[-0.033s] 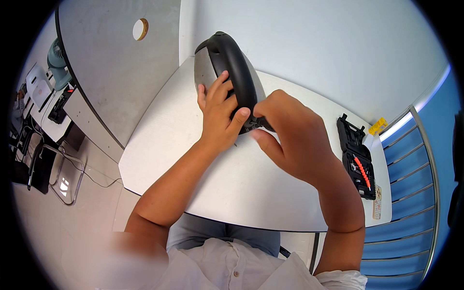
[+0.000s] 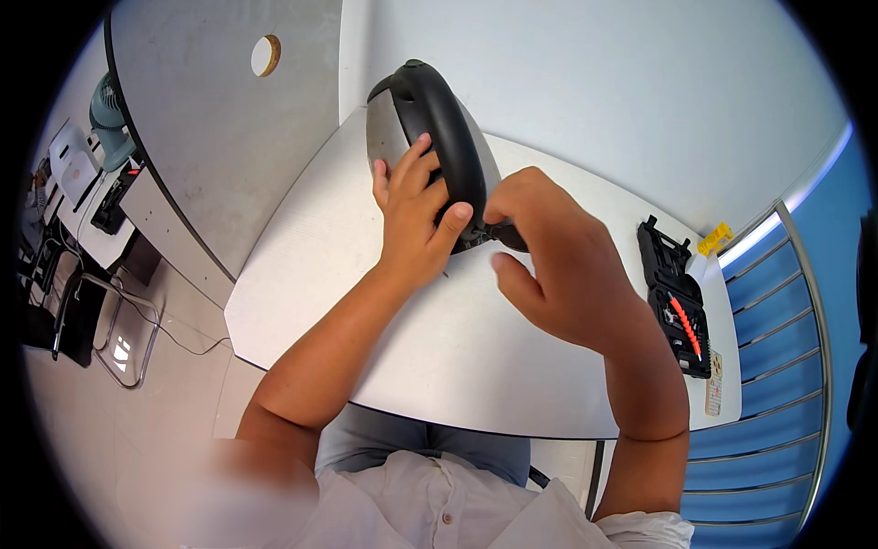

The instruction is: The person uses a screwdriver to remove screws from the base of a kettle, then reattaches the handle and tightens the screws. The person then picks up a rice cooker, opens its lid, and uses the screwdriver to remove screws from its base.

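A rounded black-and-silver appliance (image 2: 459,151) with a thick curved black band stands tilted on the white table; its exact kind I cannot tell. My left hand (image 2: 416,210) is wrapped round its near left side, fingers reaching over the dark and silver surface and thumb against the band's lower end. At that lower end there is a small dark part (image 2: 508,237). The curled fingers of my right hand (image 2: 567,261) are hooked at this part, while its thumb stands apart below. The far fingers of the right hand are hidden behind its knuckles.
At the table's right edge lies an opened black tool case (image 2: 677,311) with an orange-red flexible shaft (image 2: 684,327). Near it are a yellow object (image 2: 714,239) and a pale remote control (image 2: 713,384). A grey partition (image 2: 229,137) borders the left, a metal railing (image 2: 814,320) the right.
My right hand has shifted slightly to the right, its thumb moving away from the appliance. More of the dark part shows beside its fingers. The left hand stays in place.
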The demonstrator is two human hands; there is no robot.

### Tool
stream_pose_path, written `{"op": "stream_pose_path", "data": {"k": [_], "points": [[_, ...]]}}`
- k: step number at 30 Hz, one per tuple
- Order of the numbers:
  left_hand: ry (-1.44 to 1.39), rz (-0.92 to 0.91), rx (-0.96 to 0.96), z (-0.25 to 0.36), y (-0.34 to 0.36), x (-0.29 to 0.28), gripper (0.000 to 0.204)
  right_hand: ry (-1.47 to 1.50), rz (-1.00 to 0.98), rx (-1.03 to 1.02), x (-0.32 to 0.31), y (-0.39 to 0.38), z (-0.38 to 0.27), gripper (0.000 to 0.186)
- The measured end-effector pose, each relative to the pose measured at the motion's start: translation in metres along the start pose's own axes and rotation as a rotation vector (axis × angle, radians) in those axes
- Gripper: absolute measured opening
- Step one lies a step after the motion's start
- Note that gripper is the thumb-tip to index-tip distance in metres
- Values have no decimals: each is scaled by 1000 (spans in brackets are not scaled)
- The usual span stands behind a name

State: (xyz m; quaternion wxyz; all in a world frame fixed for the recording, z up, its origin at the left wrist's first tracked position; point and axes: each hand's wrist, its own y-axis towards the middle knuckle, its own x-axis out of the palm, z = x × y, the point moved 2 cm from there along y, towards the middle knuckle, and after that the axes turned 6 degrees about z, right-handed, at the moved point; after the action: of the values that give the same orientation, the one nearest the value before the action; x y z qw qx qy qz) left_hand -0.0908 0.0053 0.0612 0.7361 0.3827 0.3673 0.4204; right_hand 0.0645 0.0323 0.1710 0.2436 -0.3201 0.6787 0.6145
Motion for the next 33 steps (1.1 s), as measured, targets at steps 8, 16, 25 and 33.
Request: {"op": "stream_pose_path", "data": {"k": [8,16,25,33], "points": [[-15,8,-6,0,1,-1,47,-83,23,-4,0,3,6,24],[-10,37,5,-1,-4,5,50,-395,57,28,8,-3,8,19],[45,104,-57,0,-1,-1,51,115,82,98,6,-11,0,35],[145,85,-13,-3,-2,3,50,-75,359,109,23,-8,13,25]]}}
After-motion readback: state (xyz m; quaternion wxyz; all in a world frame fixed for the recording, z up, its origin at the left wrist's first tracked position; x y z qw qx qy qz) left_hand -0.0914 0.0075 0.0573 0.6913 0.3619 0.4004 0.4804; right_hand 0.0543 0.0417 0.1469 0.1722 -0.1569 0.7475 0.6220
